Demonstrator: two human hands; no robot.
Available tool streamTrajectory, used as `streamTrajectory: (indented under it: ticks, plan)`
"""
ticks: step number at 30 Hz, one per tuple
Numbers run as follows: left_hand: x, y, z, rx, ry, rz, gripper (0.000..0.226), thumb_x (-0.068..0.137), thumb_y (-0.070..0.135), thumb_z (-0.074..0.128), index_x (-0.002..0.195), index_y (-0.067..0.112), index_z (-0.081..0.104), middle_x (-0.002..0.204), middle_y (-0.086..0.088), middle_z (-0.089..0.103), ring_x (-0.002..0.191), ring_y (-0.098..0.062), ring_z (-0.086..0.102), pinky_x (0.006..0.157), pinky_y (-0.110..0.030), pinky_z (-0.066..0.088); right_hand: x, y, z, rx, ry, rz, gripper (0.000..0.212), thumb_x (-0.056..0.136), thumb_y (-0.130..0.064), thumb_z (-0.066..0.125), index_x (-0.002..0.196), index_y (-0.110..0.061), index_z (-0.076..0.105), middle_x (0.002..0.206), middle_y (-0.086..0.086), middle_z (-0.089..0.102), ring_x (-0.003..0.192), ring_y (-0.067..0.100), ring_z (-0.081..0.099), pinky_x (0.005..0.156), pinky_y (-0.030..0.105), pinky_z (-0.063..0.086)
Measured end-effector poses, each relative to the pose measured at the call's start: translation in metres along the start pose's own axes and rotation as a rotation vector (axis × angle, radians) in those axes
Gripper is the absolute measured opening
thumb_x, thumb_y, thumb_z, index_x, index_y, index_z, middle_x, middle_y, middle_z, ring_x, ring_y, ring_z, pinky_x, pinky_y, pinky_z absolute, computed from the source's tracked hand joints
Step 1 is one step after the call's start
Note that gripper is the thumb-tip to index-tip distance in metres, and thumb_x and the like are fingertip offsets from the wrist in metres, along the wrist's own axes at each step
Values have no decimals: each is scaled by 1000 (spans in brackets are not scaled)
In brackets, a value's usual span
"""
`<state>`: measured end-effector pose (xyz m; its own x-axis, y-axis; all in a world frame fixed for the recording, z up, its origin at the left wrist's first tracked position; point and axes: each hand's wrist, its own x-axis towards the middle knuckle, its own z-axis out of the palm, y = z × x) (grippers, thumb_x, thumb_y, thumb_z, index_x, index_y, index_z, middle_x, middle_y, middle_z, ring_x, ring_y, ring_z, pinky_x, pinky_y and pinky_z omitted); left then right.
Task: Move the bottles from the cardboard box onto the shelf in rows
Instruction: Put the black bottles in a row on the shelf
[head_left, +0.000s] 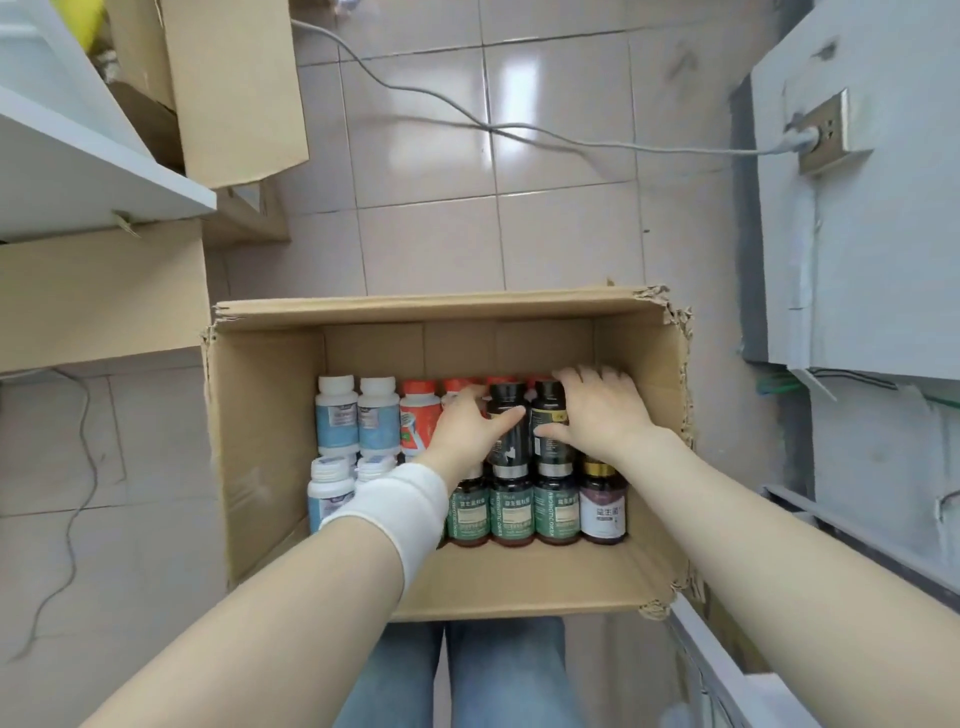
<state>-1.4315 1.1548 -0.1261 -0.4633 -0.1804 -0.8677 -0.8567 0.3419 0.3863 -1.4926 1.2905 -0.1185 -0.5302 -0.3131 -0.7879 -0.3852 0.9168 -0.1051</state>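
An open cardboard box (260, 415) stands on the tiled floor in front of me, packed with upright bottles. White bottles with blue labels (337, 421) fill its left side, red-capped ones (421, 415) the back middle, green-labelled dark bottles (511, 512) the front row. My left hand (462, 431), with a white band round its wrist, curls round a black bottle (506, 441) in the back row. My right hand (597, 410) grips the neighbouring black bottle (550, 415) from the right.
A white shelf (78, 171) juts in at the upper left, above more cardboard boxes (223, 93). A grey cable (467, 119) crosses the floor to a wall socket (826, 135) on the right. A grey ledge (857, 540) runs along the lower right.
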Motion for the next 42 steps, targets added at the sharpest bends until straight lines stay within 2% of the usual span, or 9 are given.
streamTrajectory:
  ticks: [6,11,16,20,24,28,32,36,42]
  plan:
    - [2,-1,-6,-66,-66,-17,63,87,35,64,137,6,40,138,-9,50,124,-22,49,95,-25,39,9,3,-3,159,-44,26,76,75,-54,66,135,-18,39,134,9,51,126,31,39,103,38,31]
    - [-11,-2,-27,-169,12,1,62,85,37,65,135,10,41,133,-6,50,120,-21,50,102,-35,42,-7,8,-8,535,148,37,73,69,-36,79,131,-20,44,128,9,53,121,27,45,98,36,38]
    - [-47,8,-61,-325,-18,80,38,92,32,57,124,14,46,101,15,53,92,-2,55,76,-22,46,-54,5,-26,1073,232,56,66,70,-18,80,125,-28,44,122,0,50,109,17,53,96,32,45]
    - [-89,20,-82,-373,-83,153,43,89,41,57,125,20,45,114,12,50,108,-7,50,95,-33,44,-104,-11,-35,1374,223,97,67,73,-16,77,125,-34,39,116,-3,50,107,16,55,91,37,50]
    - [-140,31,-104,-430,-171,260,39,68,55,65,101,36,57,109,7,63,111,-17,59,105,-49,41,-158,-37,-41,1628,309,199,62,73,-19,77,126,-22,44,124,5,55,116,21,55,97,43,48]
    - [-188,29,-124,-468,-277,344,54,56,64,70,101,36,58,115,-2,64,116,-27,58,102,-55,41,-223,-77,-45,1948,440,172,99,31,-50,90,117,-15,56,102,2,71,95,17,68,80,35,56]
    - [-244,12,-141,-453,-361,438,70,53,72,72,107,31,58,121,-8,65,116,-33,58,99,-57,43,-294,-132,-33,2283,582,95,54,65,-27,76,112,-12,57,87,2,72,77,16,68,57,24,56]
    - [-302,-2,-148,-399,-482,439,112,43,82,68,135,22,43,137,-11,53,126,-32,51,103,-56,39,-360,-177,-11,2425,672,66,98,38,-38,91,122,-7,53,104,13,69,83,22,71,68,33,58]
    - [-397,6,-126,-335,-769,473,39,98,37,40,121,7,49,98,-10,66,76,-20,68,66,-31,58,-462,-204,17,2390,878,56,95,33,-45,92,113,-7,58,97,7,73,85,19,70,76,38,56]
